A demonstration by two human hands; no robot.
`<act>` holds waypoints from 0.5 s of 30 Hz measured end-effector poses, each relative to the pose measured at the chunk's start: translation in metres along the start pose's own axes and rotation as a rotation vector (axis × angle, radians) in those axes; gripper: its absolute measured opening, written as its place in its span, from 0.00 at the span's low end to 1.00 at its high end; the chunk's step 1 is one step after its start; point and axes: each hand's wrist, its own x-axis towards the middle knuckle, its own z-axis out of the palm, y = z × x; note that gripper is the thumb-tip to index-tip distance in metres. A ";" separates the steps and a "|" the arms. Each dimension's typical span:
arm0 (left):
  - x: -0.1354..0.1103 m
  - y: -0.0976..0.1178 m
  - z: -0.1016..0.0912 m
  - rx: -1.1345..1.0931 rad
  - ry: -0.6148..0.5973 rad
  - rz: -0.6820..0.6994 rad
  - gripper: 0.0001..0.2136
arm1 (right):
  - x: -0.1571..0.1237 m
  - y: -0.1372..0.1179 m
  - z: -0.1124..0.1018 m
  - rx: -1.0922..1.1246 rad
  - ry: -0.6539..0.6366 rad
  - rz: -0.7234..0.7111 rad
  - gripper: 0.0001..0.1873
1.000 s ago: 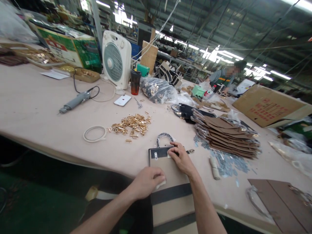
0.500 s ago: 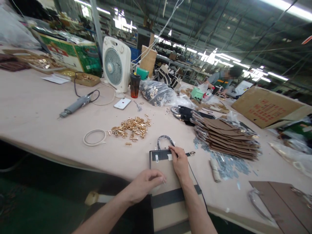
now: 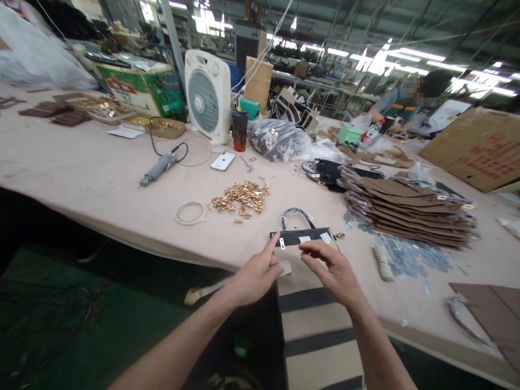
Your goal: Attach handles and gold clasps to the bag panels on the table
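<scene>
A handbag (image 3: 309,315) with beige and black stripes hangs over the table's front edge, its plastic-wrapped handle (image 3: 298,211) pointing away from me. Two white tape pieces (image 3: 304,239) and a metal clasp plate (image 3: 282,244) show on its black top band. My left hand (image 3: 255,276) stretches its index finger to the band's left end; a small piece of white tape (image 3: 286,267) is at its thumb, apparently pinched. Over the upper bag, my right hand (image 3: 331,271) has thumb and fingers apart with nothing visible between them. A gold clasp (image 3: 339,236) sticks out at the bag's right.
Gold fittings (image 3: 244,197) lie heaped beside a tape roll (image 3: 190,212). Behind them are an electric screwdriver (image 3: 157,169), a phone (image 3: 223,161), a cup (image 3: 239,130) and a fan (image 3: 208,97). Brown bag pieces (image 3: 414,211) are stacked at right. A person (image 3: 406,105) works across the table.
My right hand has let go of the bag's top band, uncovering a second tape piece. My left hand has moved up to the band's left end. The view has swung left.
</scene>
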 end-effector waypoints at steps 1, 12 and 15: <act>-0.001 0.002 -0.001 0.016 -0.015 0.007 0.38 | -0.003 -0.010 0.002 -0.031 -0.085 -0.044 0.14; -0.004 0.003 0.002 0.090 -0.056 0.032 0.29 | -0.010 -0.028 0.026 -0.223 -0.168 -0.194 0.07; -0.005 0.005 0.001 0.106 -0.045 0.055 0.25 | -0.012 -0.031 0.024 -0.295 -0.208 -0.159 0.06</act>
